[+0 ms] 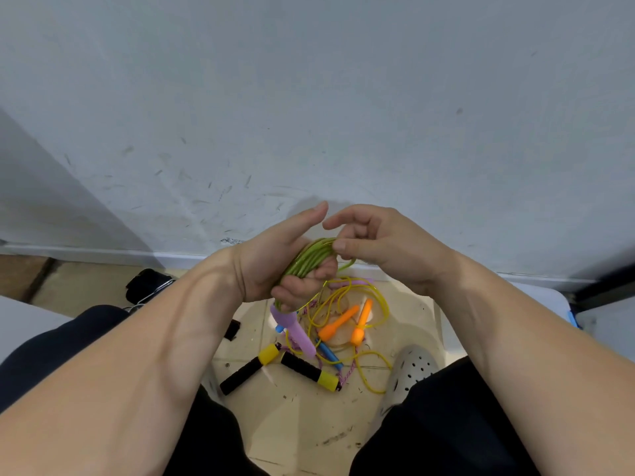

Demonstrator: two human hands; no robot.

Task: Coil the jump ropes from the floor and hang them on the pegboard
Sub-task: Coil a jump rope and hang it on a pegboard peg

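My left hand [285,259] grips a coil of green jump rope [309,257] wound in several loops across its palm. A purple handle [296,333] of that rope hangs down below the fist. My right hand [374,245] pinches the green strand at the coil's right end, thumb and forefinger curled. On the floor below lie a yellow rope [372,372] with two orange handles [338,322], a rope with black and yellow handles [309,371], and a blue handle [330,353]. The pegboard is out of view.
A scuffed white wall [309,115] with a baseboard stands straight ahead. My knees in dark trousers frame the tiled floor [302,417]. A grey perforated clog [410,369] is at the right, and a black object [147,283] lies at the left by the wall.
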